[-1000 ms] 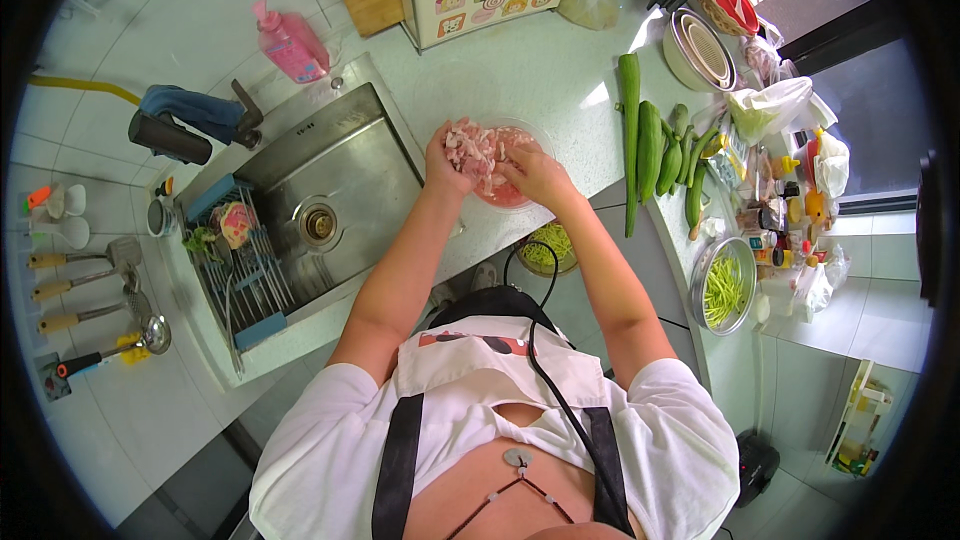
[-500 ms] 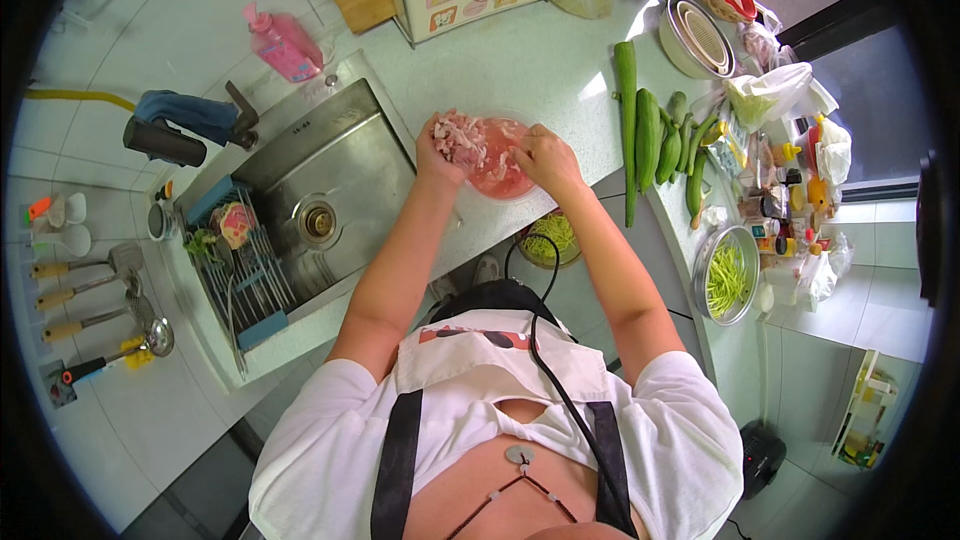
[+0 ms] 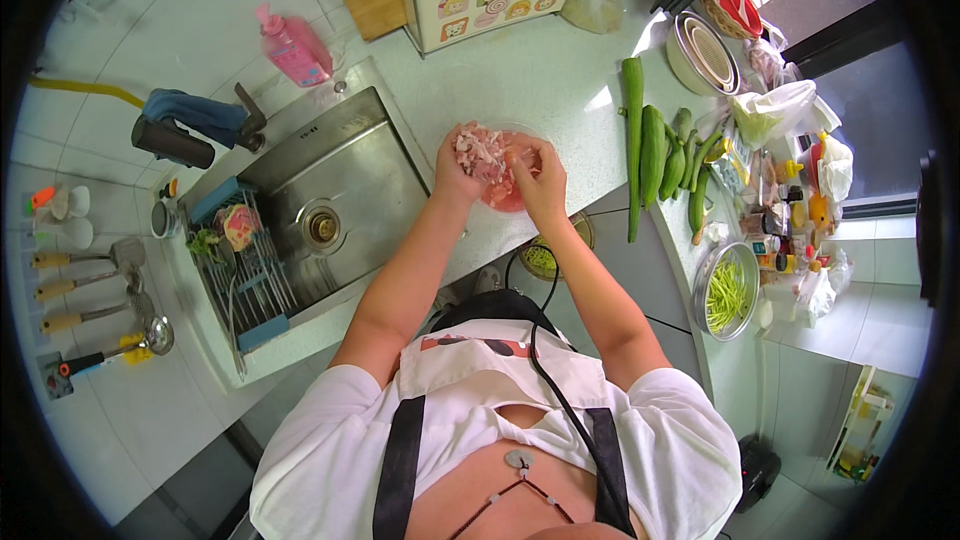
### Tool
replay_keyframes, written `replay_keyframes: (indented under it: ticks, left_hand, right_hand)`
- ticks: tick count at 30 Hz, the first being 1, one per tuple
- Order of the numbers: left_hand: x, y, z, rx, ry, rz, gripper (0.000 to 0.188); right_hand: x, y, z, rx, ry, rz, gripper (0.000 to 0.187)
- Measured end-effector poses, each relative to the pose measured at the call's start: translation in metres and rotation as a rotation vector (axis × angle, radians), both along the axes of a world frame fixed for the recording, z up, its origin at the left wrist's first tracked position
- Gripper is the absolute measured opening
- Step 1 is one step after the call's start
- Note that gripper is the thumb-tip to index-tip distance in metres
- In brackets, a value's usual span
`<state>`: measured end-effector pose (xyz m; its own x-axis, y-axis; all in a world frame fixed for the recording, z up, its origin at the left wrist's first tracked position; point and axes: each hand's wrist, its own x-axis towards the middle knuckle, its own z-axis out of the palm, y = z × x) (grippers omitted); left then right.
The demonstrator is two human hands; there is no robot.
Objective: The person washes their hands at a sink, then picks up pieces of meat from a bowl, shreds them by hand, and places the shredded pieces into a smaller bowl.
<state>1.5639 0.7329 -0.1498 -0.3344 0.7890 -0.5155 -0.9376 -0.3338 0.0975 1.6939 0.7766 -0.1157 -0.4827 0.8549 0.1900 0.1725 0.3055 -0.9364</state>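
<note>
A clump of pale pink sliced raw meat [image 3: 479, 152] rests in my left hand [image 3: 455, 168], whose fingers curl round it. It is held over the left side of a round bowl [image 3: 510, 208] of reddish, watery liquid on the counter. Against the meat's right side, above the same bowl, is my right hand [image 3: 541, 176]. Its fingers are bent together at the meat, and the fingertips are partly hidden. More bits of meat show in the liquid between my hands.
Left of the bowl is a steel sink [image 3: 345, 170] with a dish rack [image 3: 245, 250]. Long green cucumbers [image 3: 652, 150] lie to the right, near a metal bowl of green strips [image 3: 727, 290]. Behind stand a pink pump bottle [image 3: 296, 48] and a white utensil holder [image 3: 495, 2].
My right hand has moved left, from the bowl's right side to the meat in my left hand. My left hand still holds the clump. The whole view has shifted slightly.
</note>
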Motion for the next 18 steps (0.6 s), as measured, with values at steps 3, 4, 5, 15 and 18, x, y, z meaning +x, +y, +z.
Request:
replay_keyframes:
  ticks: [3, 4, 5, 15, 18]
  left_hand:
    - [0.007, 0.002, 0.007, -0.014, 0.05, -0.024, 0.024]
    - [0.01, 0.001, 0.013, -0.03, 0.069, -0.039, 0.024]
    - [0.013, 0.001, 0.016, -0.045, 0.089, -0.053, 0.023]
    - [0.019, 0.001, 0.002, 0.171, 0.095, -0.175, 0.025]
    - [0.022, 0.002, 0.012, 0.066, 0.074, -0.148, 0.023]
  right_hand:
    - [0.007, -0.006, 0.023, -0.062, -0.01, 0.091, 0.029]
    - [0.009, -0.008, 0.032, -0.082, -0.017, 0.13, 0.032]
    - [0.01, -0.006, 0.031, 0.0, -0.032, 0.153, 0.034]
    - [0.004, 0.009, 0.019, 0.328, -0.103, 0.272, 0.024]
    - [0.007, 0.008, 0.03, 0.309, -0.183, 0.288, 0.019]
